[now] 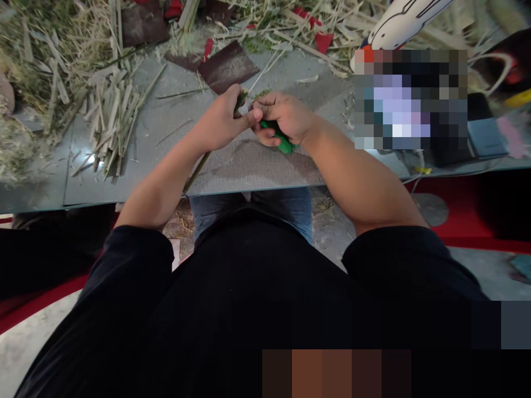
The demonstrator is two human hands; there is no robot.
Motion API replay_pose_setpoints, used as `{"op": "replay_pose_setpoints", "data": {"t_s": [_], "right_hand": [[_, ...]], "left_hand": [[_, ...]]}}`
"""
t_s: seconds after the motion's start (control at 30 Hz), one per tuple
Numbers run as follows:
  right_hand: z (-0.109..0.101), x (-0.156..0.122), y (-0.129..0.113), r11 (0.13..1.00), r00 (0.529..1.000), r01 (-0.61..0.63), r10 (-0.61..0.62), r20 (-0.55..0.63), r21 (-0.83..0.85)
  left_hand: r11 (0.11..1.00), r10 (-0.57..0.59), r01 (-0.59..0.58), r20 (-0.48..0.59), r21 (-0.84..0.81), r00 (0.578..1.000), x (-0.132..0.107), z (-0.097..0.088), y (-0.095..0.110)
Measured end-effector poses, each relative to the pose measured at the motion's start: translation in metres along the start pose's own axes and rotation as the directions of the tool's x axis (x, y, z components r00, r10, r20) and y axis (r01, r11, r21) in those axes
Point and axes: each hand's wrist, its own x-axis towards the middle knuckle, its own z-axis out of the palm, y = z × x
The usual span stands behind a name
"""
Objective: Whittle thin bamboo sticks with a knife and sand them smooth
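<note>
My left hand [222, 121] is closed around a thin green-brown stalk [198, 168]. The stalk's lower end slants down toward the table's front edge. My right hand [288, 116] grips a tool with a green handle [284, 142]; its working end is hidden by the fingers. Both hands meet over the table, with the left thumb against the right fingertips. A narrow pale strip [265, 73] runs up and to the right from between them.
Split stalk pieces [110, 121] lie in a pile at left, near heaps of shavings [45, 33]. Dark brown sheets [228, 66] lie beyond my hands, with red scraps [323, 42] among debris. At right are a white patterned object [398, 25] and a blurred-out patch. The glass-like tabletop [257, 171] ends before my lap.
</note>
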Motion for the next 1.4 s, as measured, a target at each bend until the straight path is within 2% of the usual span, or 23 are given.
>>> {"op": "replay_pose_setpoints", "data": {"t_s": [0.13, 0.27, 0.4, 0.57, 0.77, 0.9, 1.07, 1.3, 1.4], "right_hand": [[0.002, -0.001, 0.000, 1.000, 1.000, 0.016, -0.016, -0.008, -0.007], [0.006, -0.002, -0.003, 0.996, 0.996, -0.060, 0.056, -0.071, -0.058], [0.007, -0.004, -0.007, 0.992, 0.996, -0.091, 0.088, -0.031, -0.091], [0.008, -0.005, -0.006, 0.993, 0.995, -0.098, 0.096, -0.027, -0.064], [0.007, -0.003, -0.003, 0.998, 0.997, -0.064, 0.064, -0.037, 0.002], [0.011, -0.002, -0.002, 0.999, 0.993, -0.041, 0.045, -0.108, 0.036], [0.016, -0.003, -0.007, 0.995, 0.977, -0.100, 0.098, -0.191, 0.002], [0.008, -0.004, -0.005, 0.992, 0.991, -0.128, 0.128, -0.043, 0.013], [0.010, -0.004, -0.005, 0.995, 0.993, -0.093, 0.096, -0.065, 0.040]], "left_hand": [[0.997, -0.001, 0.001, 0.004, 0.071, 1.000, -0.001, -0.001, 0.002], [0.993, 0.018, -0.019, 0.008, 0.118, 1.000, -0.002, -0.001, 0.005], [0.990, 0.018, -0.021, 0.027, 0.142, 0.999, -0.002, -0.001, 0.002], [0.989, 0.018, -0.023, 0.040, 0.144, 0.999, -0.001, 0.000, -0.005], [0.964, -0.002, -0.011, 0.048, 0.264, 0.999, -0.001, 0.002, -0.010], [0.956, -0.022, 0.010, 0.038, 0.294, 0.999, 0.000, 0.004, -0.010], [0.952, -0.026, 0.026, -0.004, 0.304, 1.000, -0.001, 0.005, -0.006], [0.970, -0.014, 0.006, 0.029, 0.244, 0.999, -0.004, 0.004, -0.001], [0.980, -0.013, 0.015, -0.007, 0.198, 1.000, -0.002, 0.007, -0.006]]}}
